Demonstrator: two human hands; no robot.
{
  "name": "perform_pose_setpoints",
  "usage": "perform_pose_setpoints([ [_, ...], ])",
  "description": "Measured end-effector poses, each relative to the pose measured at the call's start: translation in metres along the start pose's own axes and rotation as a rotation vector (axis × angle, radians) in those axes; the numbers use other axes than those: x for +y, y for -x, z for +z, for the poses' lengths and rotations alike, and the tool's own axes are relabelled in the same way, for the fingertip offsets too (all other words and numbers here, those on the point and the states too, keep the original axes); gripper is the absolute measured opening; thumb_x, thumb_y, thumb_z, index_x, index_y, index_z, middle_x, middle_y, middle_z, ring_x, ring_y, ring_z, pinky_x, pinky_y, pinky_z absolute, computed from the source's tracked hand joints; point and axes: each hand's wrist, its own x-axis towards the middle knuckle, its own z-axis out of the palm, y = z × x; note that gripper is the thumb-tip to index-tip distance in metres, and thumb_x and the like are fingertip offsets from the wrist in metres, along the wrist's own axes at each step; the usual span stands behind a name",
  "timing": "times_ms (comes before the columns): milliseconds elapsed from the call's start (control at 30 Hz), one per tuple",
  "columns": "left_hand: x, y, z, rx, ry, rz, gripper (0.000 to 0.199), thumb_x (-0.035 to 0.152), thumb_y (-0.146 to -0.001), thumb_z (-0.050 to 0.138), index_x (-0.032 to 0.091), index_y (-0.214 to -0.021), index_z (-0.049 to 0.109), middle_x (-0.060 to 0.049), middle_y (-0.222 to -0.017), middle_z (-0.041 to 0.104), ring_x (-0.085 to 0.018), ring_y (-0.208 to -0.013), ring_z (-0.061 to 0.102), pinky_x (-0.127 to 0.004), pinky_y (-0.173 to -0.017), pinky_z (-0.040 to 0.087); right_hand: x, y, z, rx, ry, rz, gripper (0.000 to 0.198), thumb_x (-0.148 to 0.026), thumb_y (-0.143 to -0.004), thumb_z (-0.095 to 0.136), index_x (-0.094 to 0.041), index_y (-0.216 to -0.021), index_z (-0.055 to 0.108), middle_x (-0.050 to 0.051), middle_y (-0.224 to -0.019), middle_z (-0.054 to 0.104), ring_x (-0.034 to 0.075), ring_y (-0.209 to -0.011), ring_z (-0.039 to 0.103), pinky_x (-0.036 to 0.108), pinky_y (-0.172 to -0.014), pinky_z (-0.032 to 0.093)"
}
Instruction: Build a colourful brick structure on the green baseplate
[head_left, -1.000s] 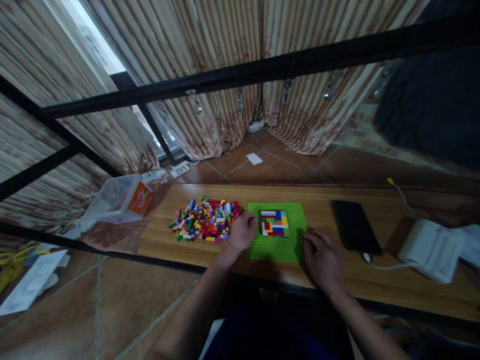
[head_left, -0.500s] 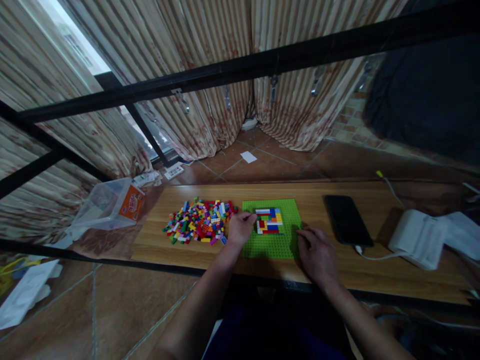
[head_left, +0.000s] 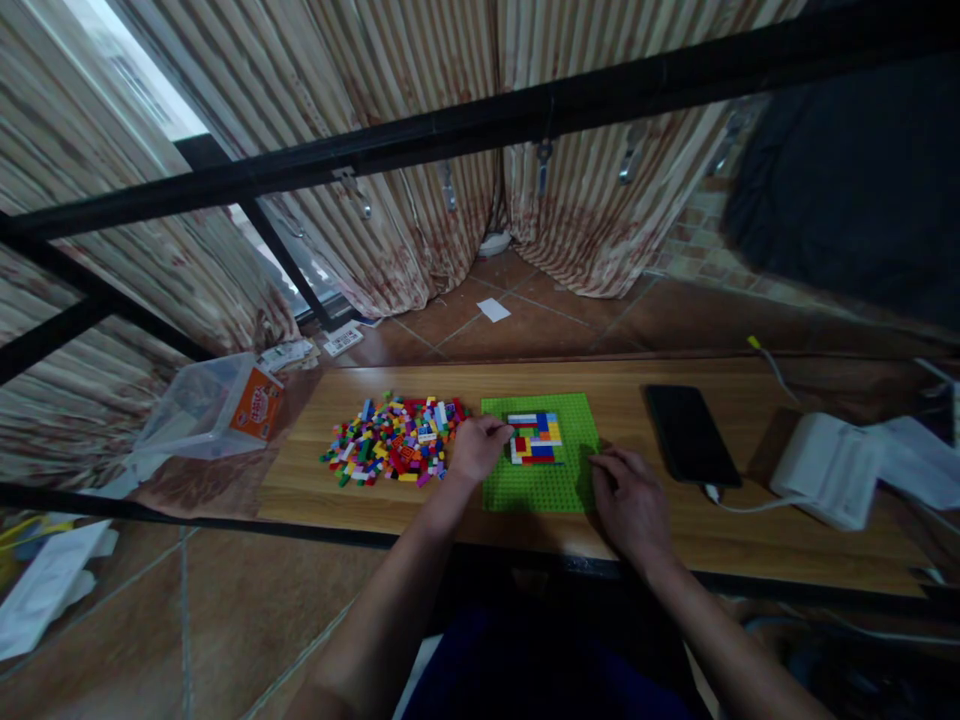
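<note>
A green studded baseplate [head_left: 540, 490] lies on the wooden board, carrying a flat rectangle of mixed toy bricks [head_left: 535, 438] in red, blue, white and yellow. My left hand [head_left: 478, 447] reaches over the plate's left edge, thumb and forefinger pinched together against the left side of that rectangle. Whatever sits between those fingertips is too small to make out. At the plate's right edge, my right hand [head_left: 631, 503] has its fingers curled, gripping the border. A heap of loose toy bricks [head_left: 394, 440] spreads out just left of my left hand.
To the right, a black phone [head_left: 691, 435] with a white cable lies near a white box-shaped device [head_left: 825, 470]. A clear plastic bin [head_left: 202, 405] stands on the floor at left. Black metal bars [head_left: 420, 130] cross in front of the curtains; the board [head_left: 300, 480] has a dark front edge.
The whole view has shifted slightly. Both hands keep nearly the same places at the baseplate, and the brick rectangle looks unchanged.
</note>
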Motion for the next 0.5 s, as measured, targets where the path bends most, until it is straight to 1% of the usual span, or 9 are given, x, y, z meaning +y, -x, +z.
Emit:
perform_pose_setpoints([
  [167,0.001,-0.0057,0.0003,-0.009,-0.053,0.013,0.019,0.029,-0.081,0.063,0.017,-0.069,0.071,0.0,-0.065,0.067,-0.012,-0.063,0.059,-0.021,-0.058,0.039,-0.0014,0.0001,-0.0005,-0.004,0.019,0.016,0.029,-0.032,-0.091,0.047,-0.017,-0.095,0.072,0.012,-0.104,0.066,0.025,-0.097,0.062,0.042,-0.088,0.051],
  [267,0.0012,-0.0076,0.0022,0.005,-0.023,0.005,0.017,0.028,-0.081,0.064,0.017,-0.07,0.071,0.0,-0.067,0.068,-0.012,-0.065,0.06,-0.021,-0.06,0.041,-0.0025,-0.0002,-0.0013,-0.015,0.011,0.024,0.03,-0.032,-0.092,0.047,-0.017,-0.095,0.072,0.013,-0.104,0.066,0.025,-0.098,0.062,0.042,-0.089,0.05],
  [500,0.0074,-0.0021,0.0037,0.05,0.013,-0.02,0.017,0.025,-0.08,0.064,0.016,-0.069,0.072,-0.001,-0.065,0.067,-0.013,-0.064,0.061,-0.021,-0.059,0.041,-0.0018,-0.0003,-0.001,-0.016,0.005,0.027,0.03,-0.033,-0.091,0.047,-0.018,-0.095,0.072,0.013,-0.105,0.066,0.025,-0.099,0.061,0.043,-0.089,0.05],
])
